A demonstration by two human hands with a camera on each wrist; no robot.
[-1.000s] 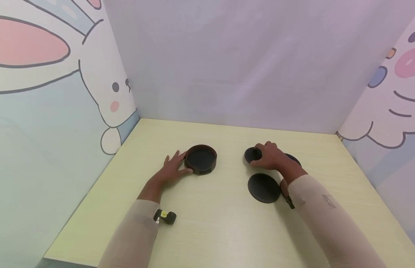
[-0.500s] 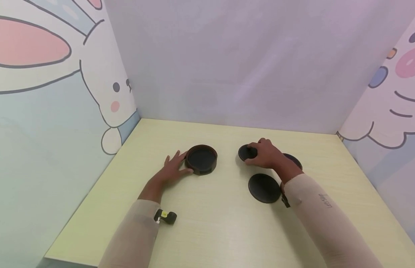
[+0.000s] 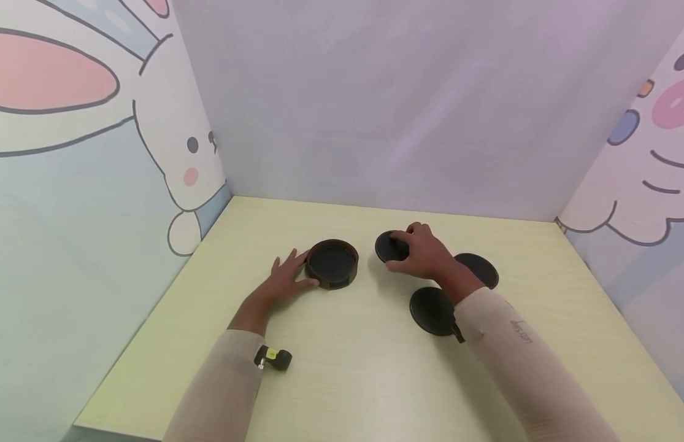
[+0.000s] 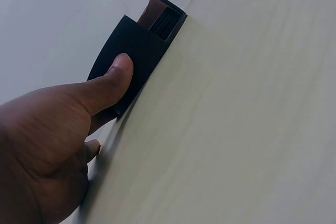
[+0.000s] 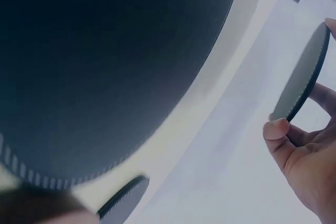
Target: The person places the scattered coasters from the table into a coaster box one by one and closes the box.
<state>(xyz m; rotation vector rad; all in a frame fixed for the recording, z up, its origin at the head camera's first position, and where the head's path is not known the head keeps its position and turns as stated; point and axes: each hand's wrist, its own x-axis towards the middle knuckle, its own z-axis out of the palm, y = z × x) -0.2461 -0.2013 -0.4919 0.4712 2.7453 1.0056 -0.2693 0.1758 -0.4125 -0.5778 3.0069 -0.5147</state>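
The table (image 3: 342,368) is big and smooth, so things can slide on it. Your left hand (image 3: 283,279) lies flat with its fingers spread, and its thumb (image 4: 113,80) presses the side of the round holder (image 3: 332,264). The holder sits near the middle of the table, a little to the left. If you let that hand go soft, a bump could push the holder away.

Your right hand (image 3: 421,255) pinches one dark disc (image 3: 390,247) by its edge, thumb on one side and fingers on the other. The disc is up off the table, just right of the holder. You only hold the thin rim, so it could slip out and drop. If you tip it too much, its edge could hit the holder's wall and not go in.

Two more discs lie flat on the right: a near one (image 3: 432,310) and a far one (image 3: 480,269). Your right sleeve (image 3: 518,356) passes right over the near one and could drag it.
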